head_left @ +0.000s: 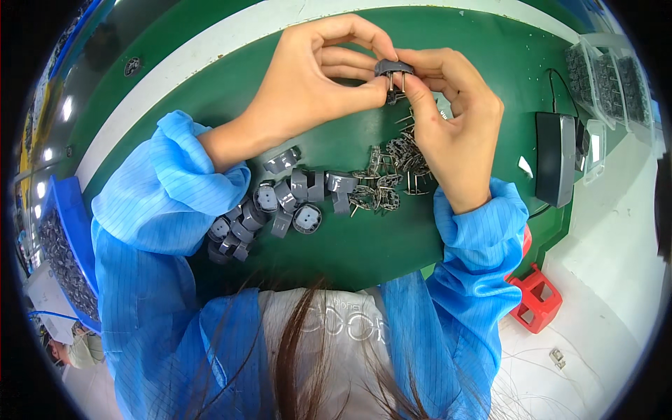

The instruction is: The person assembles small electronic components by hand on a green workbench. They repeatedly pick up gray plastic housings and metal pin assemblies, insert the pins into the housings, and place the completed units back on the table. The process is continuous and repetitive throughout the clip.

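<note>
Over the far middle of the green table, my left hand (308,77) and my right hand (455,105) meet on a small dark grey plug part (393,68). Two metal pins point down from it. The fingertips of both hands pinch it, covering its sides. Below my left wrist lies a pile of grey plastic plug housings (283,197), some with their two-holed faces upward. Close under my right hand is a heap of metal pin pieces with dark frames (402,157), partly hidden by that hand.
Clear bins of dark parts (609,87) stand at the far right, beside a black box-shaped device (554,157) with a cable. A blue tray (72,231) full of small dark parts is at the left. A red plastic stool (537,297) stands on the floor at the right.
</note>
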Demonstrator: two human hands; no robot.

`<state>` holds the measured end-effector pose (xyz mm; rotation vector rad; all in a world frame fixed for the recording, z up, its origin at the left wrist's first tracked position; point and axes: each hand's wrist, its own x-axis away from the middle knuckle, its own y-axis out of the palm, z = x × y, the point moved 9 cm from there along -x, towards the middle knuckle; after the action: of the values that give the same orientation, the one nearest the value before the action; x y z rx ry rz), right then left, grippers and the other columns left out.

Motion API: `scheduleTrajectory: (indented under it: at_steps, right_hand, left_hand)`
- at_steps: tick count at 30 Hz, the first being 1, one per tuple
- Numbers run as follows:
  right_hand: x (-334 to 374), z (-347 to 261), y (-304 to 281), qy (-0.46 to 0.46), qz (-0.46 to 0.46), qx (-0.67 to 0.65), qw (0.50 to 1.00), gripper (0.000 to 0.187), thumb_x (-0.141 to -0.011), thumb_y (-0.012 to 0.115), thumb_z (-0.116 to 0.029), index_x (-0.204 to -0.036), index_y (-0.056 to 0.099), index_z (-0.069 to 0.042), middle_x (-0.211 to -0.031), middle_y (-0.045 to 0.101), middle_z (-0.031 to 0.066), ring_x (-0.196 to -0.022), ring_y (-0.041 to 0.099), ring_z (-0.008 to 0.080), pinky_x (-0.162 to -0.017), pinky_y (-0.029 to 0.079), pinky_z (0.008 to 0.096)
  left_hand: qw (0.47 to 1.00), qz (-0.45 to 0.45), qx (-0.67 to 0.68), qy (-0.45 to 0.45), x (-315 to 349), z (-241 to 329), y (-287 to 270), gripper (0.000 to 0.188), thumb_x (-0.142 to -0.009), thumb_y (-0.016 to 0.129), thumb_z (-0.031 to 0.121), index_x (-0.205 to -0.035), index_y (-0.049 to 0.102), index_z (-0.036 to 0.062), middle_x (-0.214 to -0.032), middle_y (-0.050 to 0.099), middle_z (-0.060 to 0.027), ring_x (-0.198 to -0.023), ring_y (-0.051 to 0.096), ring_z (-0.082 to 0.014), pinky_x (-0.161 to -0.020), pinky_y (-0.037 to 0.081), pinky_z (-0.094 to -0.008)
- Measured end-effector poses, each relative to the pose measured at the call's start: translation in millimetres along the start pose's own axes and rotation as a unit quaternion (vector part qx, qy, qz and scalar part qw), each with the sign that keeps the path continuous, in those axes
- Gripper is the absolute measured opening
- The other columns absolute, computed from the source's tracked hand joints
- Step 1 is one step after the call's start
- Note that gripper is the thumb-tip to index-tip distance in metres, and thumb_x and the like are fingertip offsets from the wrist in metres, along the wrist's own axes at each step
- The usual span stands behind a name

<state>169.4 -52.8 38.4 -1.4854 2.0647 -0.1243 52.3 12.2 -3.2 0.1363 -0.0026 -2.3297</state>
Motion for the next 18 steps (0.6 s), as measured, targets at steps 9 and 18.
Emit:
scheduleTrajectory:
  at_steps: [9, 18]
  right_hand:
    - [-10, 1, -40, -0.039, 0.069, 0.132, 0.988, 0.019, -0.081, 0.075, -0.008, -0.100, 0.074, -0.006, -0.088, 0.070, 0.0106, -0.076, 0.068, 0.0210, -0.066, 0.052, 0.0312]
    - [-4, 2, 0, -0.029, -0.152, 0.143, 0.978, 0.029, -0.075, 0.082, -0.021, -0.097, 0.074, -0.004, -0.090, 0.066, 0.0126, -0.084, 0.064, 0.0299, -0.070, 0.052, 0.0374]
  left_hand:
    - [0.994, 0.066, -0.002, -0.084, -43, 0, -72, 0.032, -0.086, 0.072, 0.011, -0.115, 0.063, 0.0017, -0.106, 0.067, -0.0077, -0.094, 0.065, -0.0187, -0.082, 0.052, -0.0305]
    - [0.840, 0.231, -0.483, 0.088, -43, 26, -241, 0.023, -0.084, 0.072, 0.011, -0.102, 0.067, -0.0010, -0.099, 0.068, -0.0122, -0.086, 0.066, -0.0208, -0.079, 0.054, -0.0332]
